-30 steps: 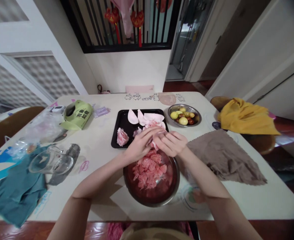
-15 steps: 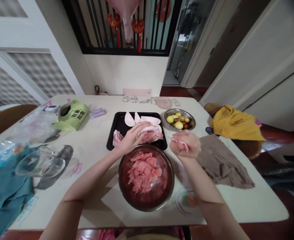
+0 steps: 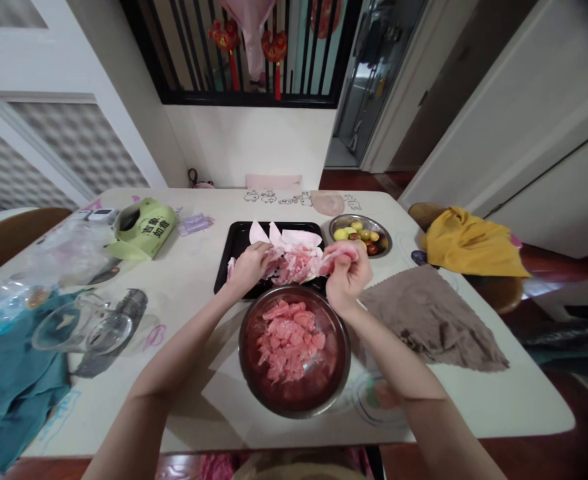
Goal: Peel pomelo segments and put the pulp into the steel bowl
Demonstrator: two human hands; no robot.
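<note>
My left hand (image 3: 247, 268) grips a pink pomelo segment (image 3: 294, 264) over the black tray (image 3: 234, 248). My right hand (image 3: 347, 270) is closed in a pinch on a strip of the segment's pale skin at its right end. Just in front of both hands stands a steel bowl (image 3: 343, 347) holding several peeled pink pomelo pieces (image 3: 289, 339). White-pink peel pieces (image 3: 287, 236) lie at the back of the tray, and another pomelo chunk shows behind my left hand.
A small steel bowl of green and red fruit (image 3: 360, 235) stands right of the tray. A brown cloth (image 3: 434, 320) lies at right, a yellow cloth (image 3: 467, 243) on a chair. At left: glass jug (image 3: 87, 327), teal cloth (image 3: 14, 387), green bag (image 3: 147, 227), clear plastic.
My right hand, which had swung out to the right with a strip of skin, came back to the segment and pinches its skin again. My left hand kept hold of the segment over the tray.
</note>
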